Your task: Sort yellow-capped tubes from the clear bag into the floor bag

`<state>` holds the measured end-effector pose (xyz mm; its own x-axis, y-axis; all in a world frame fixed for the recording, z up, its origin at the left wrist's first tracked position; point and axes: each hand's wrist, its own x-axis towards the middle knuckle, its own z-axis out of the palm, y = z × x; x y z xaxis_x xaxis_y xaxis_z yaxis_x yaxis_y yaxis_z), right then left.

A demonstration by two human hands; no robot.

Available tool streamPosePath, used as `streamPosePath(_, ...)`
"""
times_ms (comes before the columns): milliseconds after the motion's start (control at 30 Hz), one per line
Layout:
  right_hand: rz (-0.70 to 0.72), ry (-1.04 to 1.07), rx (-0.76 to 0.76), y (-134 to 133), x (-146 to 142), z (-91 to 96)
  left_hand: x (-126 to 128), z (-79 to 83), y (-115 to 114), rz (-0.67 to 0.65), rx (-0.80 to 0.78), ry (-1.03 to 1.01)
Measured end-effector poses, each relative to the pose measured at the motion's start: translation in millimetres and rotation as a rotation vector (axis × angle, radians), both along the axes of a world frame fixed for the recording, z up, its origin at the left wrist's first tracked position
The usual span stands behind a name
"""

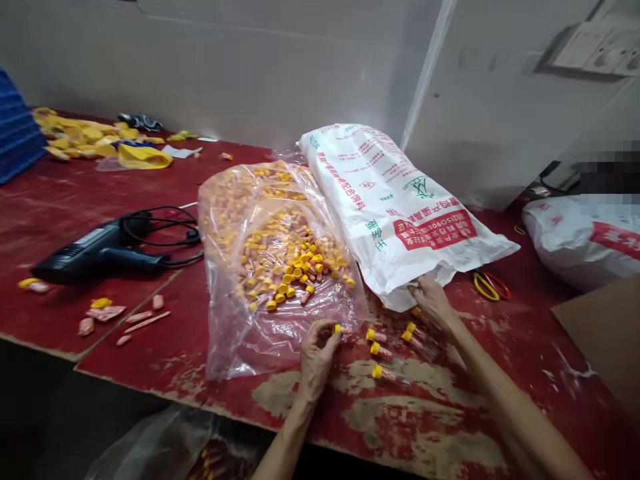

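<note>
My left hand [317, 350] pinches a small yellow-capped tube [341, 329] at the near edge of a clear plastic bag [235, 333] full of yellow-capped tubes [290, 267]. My right hand [431, 298] rests at the mouth of a white printed sack [395, 207], its fingers curled on the sack's edge. Several loose yellow-capped tubes [383, 350] lie on the worn red table [450, 413] between my hands.
A black heat gun [100, 250] with a coiled cord lies at the left. Small pink scraps [125, 320] sit near it. Yellow pieces [100, 143] are heaped at the back left. Rubber bands [487, 285], another white sack [585, 243] and a cardboard piece [605, 333] are at the right.
</note>
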<state>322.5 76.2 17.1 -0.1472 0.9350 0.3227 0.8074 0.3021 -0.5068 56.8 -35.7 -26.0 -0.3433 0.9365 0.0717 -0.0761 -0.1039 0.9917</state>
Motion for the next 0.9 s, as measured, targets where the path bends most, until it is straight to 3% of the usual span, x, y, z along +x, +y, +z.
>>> streamPosePath(133,0.118,0.408,-0.193,-81.0,6.2,-4.3,22.1,14.7,-13.7,0.001,-0.068,-0.222)
streamPosePath(267,0.223,0.557,-0.284,-138.4,-10.9,-14.3,57.3,26.8,-34.8,-0.140,-0.120,-0.359)
streamPosePath(367,0.230,0.642,-0.265,-151.1,-25.8,-18.4,71.1,27.7,-48.4,-0.179,-0.110,-0.355)
streamPosePath(533,0.334,0.624,-0.198,-158.0,-40.9,-15.7,72.0,24.4,-62.9,-0.151,-0.037,-0.122)
streamPosePath(733,0.288,0.658,-0.148,-174.6,-55.2,-21.4,77.2,23.7,-79.2,-0.153,0.124,0.156)
streamPosePath(900,0.177,0.810,-0.251,-183.0,-67.9,-26.7,75.5,25.7,-83.6,-0.205,0.138,0.237)
